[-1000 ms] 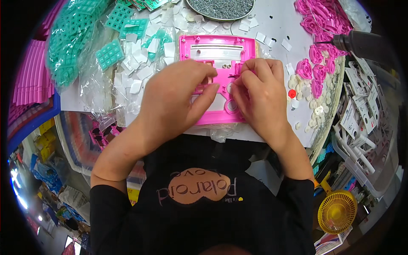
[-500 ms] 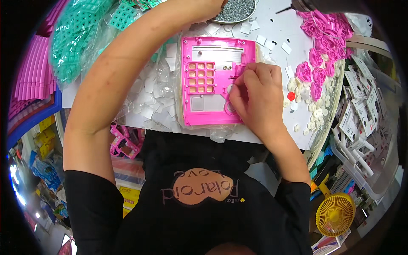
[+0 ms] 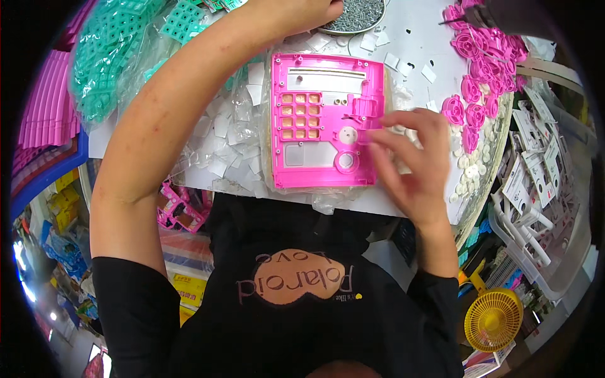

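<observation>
A pink plastic housing (image 3: 324, 179) lies on the table in front of me, with a grid of square openings, a slot and a round ring. A white disc (image 3: 348, 134) sits in it, right of the grid. My right hand (image 3: 413, 157) is beside the housing's right edge, fingers apart and blurred, with nothing visible held. At the top edge, my left hand (image 3: 299, 14) reaches to a round dish (image 3: 382, 16) of small metal screws (image 3: 356, 16). Its fingers look curled together at the screws; the picture's edge cuts them off, so what they hold is hidden.
Bagged green grid parts (image 3: 104, 69) and stacked pink panels (image 3: 47, 104) are on the left. Pink ring-shaped parts (image 3: 476, 82) and white discs (image 3: 469, 173) lie to the right. A dark powered driver (image 3: 498, 16) hangs at upper right. White pieces (image 3: 220, 135) scatter beside the housing.
My right hand has drawn back rightward off the housing and spread its fingers, uncovering the white disc and ring. My left hand stays by the screws. The driver sits slightly further right.
</observation>
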Demonstrator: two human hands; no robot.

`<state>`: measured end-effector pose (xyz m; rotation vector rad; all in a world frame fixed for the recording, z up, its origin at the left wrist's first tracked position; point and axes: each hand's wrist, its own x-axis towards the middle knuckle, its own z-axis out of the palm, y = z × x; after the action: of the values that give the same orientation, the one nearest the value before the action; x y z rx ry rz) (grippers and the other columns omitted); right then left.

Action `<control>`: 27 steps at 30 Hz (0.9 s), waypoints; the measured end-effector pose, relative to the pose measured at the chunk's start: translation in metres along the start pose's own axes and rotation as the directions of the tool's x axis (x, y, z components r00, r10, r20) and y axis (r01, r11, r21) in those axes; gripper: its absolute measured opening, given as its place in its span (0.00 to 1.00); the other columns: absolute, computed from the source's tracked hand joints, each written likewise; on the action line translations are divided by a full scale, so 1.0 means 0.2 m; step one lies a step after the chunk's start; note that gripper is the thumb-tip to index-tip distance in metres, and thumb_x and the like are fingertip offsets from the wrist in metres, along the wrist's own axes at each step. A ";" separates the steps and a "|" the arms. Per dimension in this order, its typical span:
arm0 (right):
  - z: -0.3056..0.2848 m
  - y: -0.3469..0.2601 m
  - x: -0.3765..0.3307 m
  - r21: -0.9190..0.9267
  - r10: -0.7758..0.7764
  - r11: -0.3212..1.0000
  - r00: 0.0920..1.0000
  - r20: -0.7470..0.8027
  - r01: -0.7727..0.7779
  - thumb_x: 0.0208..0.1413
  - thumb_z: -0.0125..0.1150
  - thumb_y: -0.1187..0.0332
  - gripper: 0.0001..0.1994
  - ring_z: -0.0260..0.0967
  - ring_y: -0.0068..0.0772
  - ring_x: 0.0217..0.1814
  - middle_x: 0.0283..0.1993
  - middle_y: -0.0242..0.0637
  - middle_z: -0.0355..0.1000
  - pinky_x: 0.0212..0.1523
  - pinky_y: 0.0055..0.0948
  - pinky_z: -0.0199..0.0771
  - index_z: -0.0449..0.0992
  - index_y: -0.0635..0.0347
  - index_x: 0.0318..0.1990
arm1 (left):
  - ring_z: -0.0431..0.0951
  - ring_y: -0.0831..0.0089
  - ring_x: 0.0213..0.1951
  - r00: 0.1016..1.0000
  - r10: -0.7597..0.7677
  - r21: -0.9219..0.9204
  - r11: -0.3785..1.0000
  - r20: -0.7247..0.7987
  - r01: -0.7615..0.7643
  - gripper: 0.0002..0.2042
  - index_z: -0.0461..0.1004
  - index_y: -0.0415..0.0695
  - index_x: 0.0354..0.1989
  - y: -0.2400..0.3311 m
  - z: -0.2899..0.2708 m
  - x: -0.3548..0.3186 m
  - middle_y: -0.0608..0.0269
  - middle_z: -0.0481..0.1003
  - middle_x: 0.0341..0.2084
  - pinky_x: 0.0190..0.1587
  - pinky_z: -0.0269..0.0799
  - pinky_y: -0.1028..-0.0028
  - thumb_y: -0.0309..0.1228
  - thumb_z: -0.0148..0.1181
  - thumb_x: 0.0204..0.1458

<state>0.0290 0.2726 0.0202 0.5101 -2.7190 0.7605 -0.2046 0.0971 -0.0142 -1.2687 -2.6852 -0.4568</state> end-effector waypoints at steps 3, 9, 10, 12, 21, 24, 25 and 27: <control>-0.10 0.16 0.00 0.198 0.141 0.979 0.881 -0.452 -0.055 0.53 0.65 0.80 0.22 0.69 0.44 0.59 0.58 0.49 0.71 0.59 0.43 0.74 0.71 0.70 0.56 | 0.81 0.51 0.30 0.995 -0.079 -0.249 0.967 -0.058 0.062 0.10 0.81 0.39 0.25 0.01 -0.02 -0.03 0.48 0.80 0.26 0.36 0.76 0.58 0.34 0.61 0.48; -0.55 0.54 0.45 0.316 0.268 0.940 0.856 -0.442 -0.131 0.66 0.52 0.62 0.21 0.66 0.35 0.47 0.44 0.44 0.69 0.53 0.43 0.72 0.66 0.71 0.59 | 0.77 0.59 0.32 0.977 0.100 -0.608 0.769 -0.188 -0.196 0.05 0.75 0.39 0.34 0.39 -0.18 -0.33 0.60 0.76 0.28 0.34 0.70 0.66 0.27 0.62 0.54; -0.53 0.48 0.55 0.621 0.296 0.783 0.894 -0.336 -0.025 0.66 0.54 0.63 0.21 0.67 0.30 0.36 0.35 0.38 0.69 0.47 0.35 0.74 0.68 0.72 0.59 | 0.76 0.63 0.32 0.984 0.113 -0.486 0.858 -0.139 -0.167 0.03 0.76 0.43 0.35 0.44 -0.21 -0.41 0.63 0.75 0.28 0.38 0.66 0.66 0.27 0.63 0.54; -0.53 0.46 0.62 0.883 0.124 0.468 0.987 -0.103 0.033 0.66 0.52 0.62 0.22 0.66 0.26 0.30 0.30 0.33 0.69 0.43 0.32 0.73 0.68 0.71 0.59 | 0.75 0.65 0.33 0.979 0.124 -0.456 0.871 -0.159 -0.184 0.05 0.78 0.46 0.37 0.51 -0.23 -0.55 0.65 0.76 0.30 0.42 0.63 0.65 0.27 0.65 0.52; -0.23 -0.11 0.25 0.991 -0.097 0.113 0.993 -0.065 0.075 0.59 0.69 0.57 0.17 0.65 0.15 0.21 0.25 0.19 0.70 0.26 0.19 0.70 0.67 0.42 0.50 | 0.75 0.72 0.35 0.975 -0.081 -0.644 0.762 -0.205 -0.072 0.11 0.81 0.53 0.39 0.59 -0.15 -0.80 0.72 0.80 0.35 0.47 0.57 0.65 0.25 0.70 0.47; -0.22 -0.16 0.24 0.985 -0.068 0.112 0.990 -0.127 0.134 0.59 0.71 0.56 0.18 0.65 0.14 0.19 0.25 0.19 0.71 0.25 0.19 0.71 0.67 0.42 0.48 | 0.75 0.74 0.35 0.970 -0.075 -0.656 0.749 -0.231 -0.098 0.12 0.81 0.54 0.39 0.60 -0.14 -0.79 0.75 0.80 0.34 0.47 0.56 0.65 0.26 0.71 0.47; -0.22 -0.17 0.24 0.983 -0.067 0.110 0.988 -0.139 0.146 0.59 0.72 0.56 0.18 0.65 0.14 0.19 0.25 0.19 0.71 0.25 0.19 0.71 0.67 0.43 0.48 | 0.75 0.74 0.34 0.968 -0.075 -0.660 0.744 -0.238 -0.105 0.12 0.81 0.54 0.40 0.60 -0.14 -0.80 0.75 0.80 0.34 0.47 0.55 0.65 0.26 0.71 0.46; -0.21 -0.16 0.25 0.984 -0.100 0.110 0.987 -0.128 0.139 0.59 0.71 0.56 0.18 0.65 0.15 0.19 0.25 0.20 0.71 0.24 0.19 0.71 0.67 0.43 0.48 | 0.75 0.74 0.34 0.963 -0.090 -0.680 0.725 -0.253 -0.111 0.12 0.81 0.54 0.39 0.61 -0.13 -0.80 0.75 0.80 0.33 0.47 0.55 0.65 0.25 0.71 0.46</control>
<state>0.0038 0.2564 0.0872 0.9081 -1.5810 2.5110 -0.0095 0.0446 -0.0028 -1.2254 -2.3188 -1.6247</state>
